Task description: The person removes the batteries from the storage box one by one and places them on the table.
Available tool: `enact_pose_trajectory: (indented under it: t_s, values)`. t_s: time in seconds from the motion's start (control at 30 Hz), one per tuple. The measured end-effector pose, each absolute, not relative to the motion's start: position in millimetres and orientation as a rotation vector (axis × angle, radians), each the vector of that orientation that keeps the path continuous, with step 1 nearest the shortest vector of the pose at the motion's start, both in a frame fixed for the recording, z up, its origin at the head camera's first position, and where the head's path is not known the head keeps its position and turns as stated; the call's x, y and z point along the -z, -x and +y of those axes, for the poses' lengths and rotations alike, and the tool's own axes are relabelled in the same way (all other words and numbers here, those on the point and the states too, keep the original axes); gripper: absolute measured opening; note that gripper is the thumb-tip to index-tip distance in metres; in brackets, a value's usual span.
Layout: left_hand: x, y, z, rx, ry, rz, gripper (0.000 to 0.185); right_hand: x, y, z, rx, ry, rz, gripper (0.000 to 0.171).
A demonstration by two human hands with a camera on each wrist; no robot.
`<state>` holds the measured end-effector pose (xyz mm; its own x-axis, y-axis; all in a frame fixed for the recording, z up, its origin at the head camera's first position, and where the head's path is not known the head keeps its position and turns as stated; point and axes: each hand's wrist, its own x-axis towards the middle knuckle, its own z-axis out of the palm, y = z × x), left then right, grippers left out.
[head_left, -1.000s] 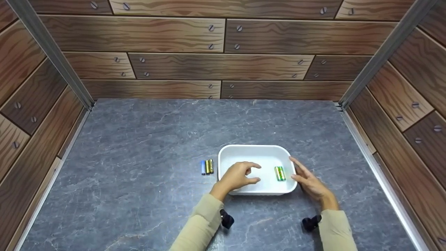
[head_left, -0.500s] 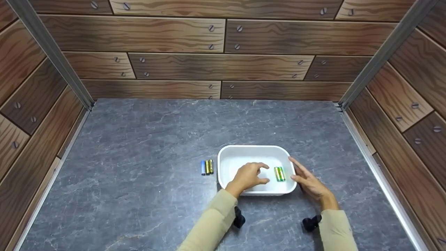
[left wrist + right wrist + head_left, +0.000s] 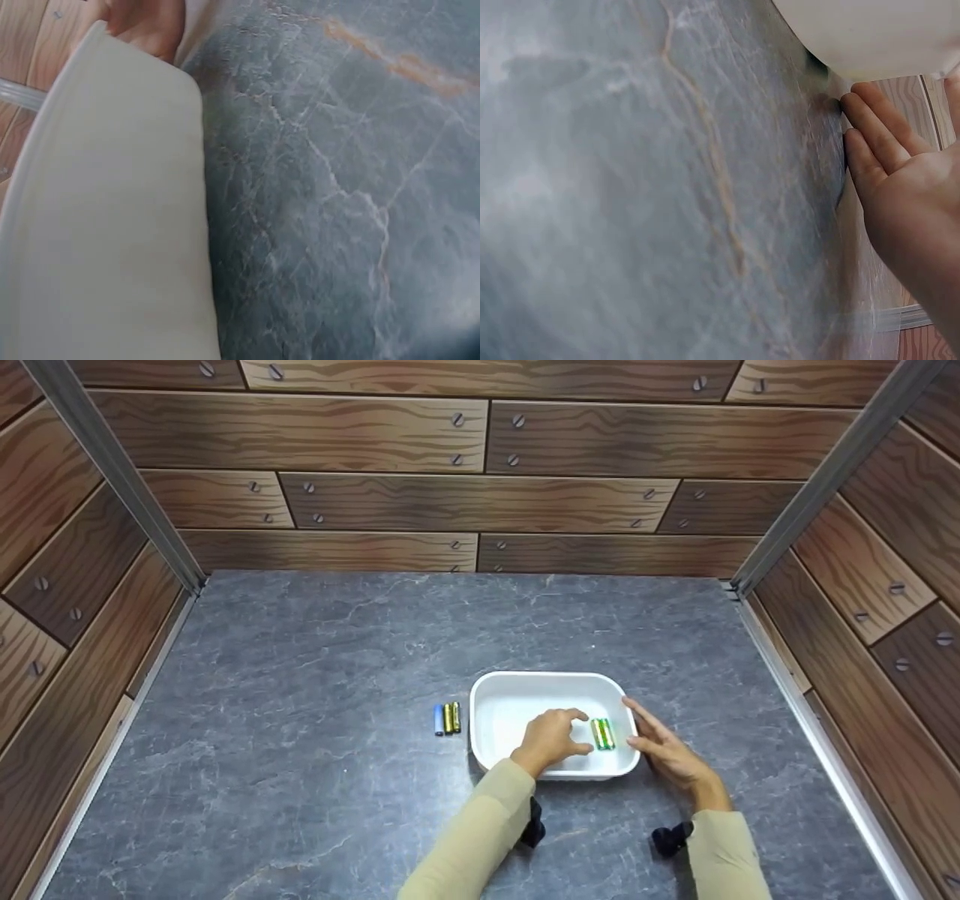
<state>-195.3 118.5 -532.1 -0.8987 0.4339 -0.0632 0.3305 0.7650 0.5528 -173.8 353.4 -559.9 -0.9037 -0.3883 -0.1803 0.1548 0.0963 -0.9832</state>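
Observation:
A white rectangular tub (image 3: 551, 681) stands on the table. Inside it, near its right end, lie green-and-yellow batteries (image 3: 603, 733) side by side. My left hand (image 3: 553, 739) reaches over the front rim into the tub, its thumb and index finger bent and spread apart with nothing between them, just left of these batteries. At the tub's right end, my right hand (image 3: 670, 757) has its thumb and index fingertips right at the rim. The right wrist view shows straight fingers (image 3: 877, 135) close by the outer wall of the tub (image 3: 885, 37).
Left of the tub, a blue battery (image 3: 439, 720) and two gold-and-black batteries (image 3: 451, 718) lie in a row on the grey marbled table (image 3: 315, 682). Wood-patterned panels (image 3: 390, 502) wall in the back and both sides, with metal strips at the corners.
My left hand has moved right inside the tub, closer to the green-and-yellow batteries, its thumb and index finger still apart. The right hand and the tub have stayed in place.

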Motion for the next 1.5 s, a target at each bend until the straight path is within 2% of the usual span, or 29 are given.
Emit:
enact_pose_trajectory:
  t_s: [0.67,1.2,1.5]
  values:
    - [535.1,196.7,145.3,-0.503,-0.487,2.876,0.063,561.8,176.9,349.8,1.874,0.314,2.005,0.078]
    - [535.5,195.3,153.2,-0.305,-0.532,2.878,0.045,563.4,174.5,352.1,1.899,0.309,2.012,0.075]
    - [535.3,196.9,151.5,-0.349,-0.545,2.853,0.042,560.0,172.8,354.1,1.880,0.237,1.987,0.080]
